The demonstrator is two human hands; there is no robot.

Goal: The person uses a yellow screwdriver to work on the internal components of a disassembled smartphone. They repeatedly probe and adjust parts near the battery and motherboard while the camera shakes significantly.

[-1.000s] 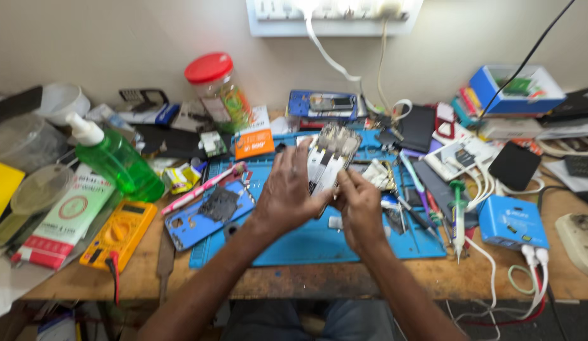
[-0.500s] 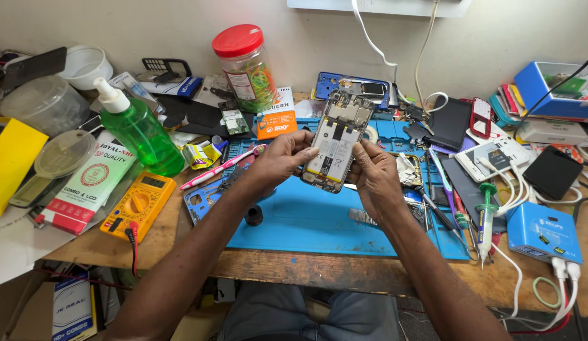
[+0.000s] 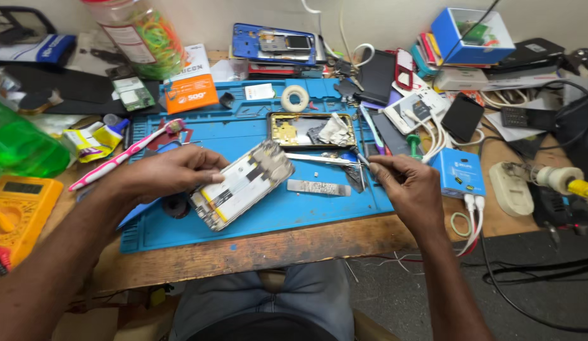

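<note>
The left hand [image 3: 170, 172] gripped an opened smartphone with its back cover off, white battery and metal shields exposed [image 3: 240, 184], fingers curled over its upper-left edge, holding it tilted just above the blue silicone repair mat [image 3: 243, 136]. The right hand [image 3: 404, 183] was off the phone, toward the mat's right edge, its thumb and forefinger pinched on slim metal tweezers [image 3: 325, 158] whose tips lay across the mat pointing toward the phone. A small grey metal strip [image 3: 318, 187] lay flat on the mat between the phone and the right hand. Farther back on the mat sat a dark phone frame with gold parts and crumpled white tissue inside [image 3: 313, 130], and behind it a roll of white tape [image 3: 295, 98]. A pink-and-white toothbrush [image 3: 126, 153] lay over the mat's left edge. Just off the mat's right edge stood a small blue box with cables plugged in [image 3: 459, 173].
</note>
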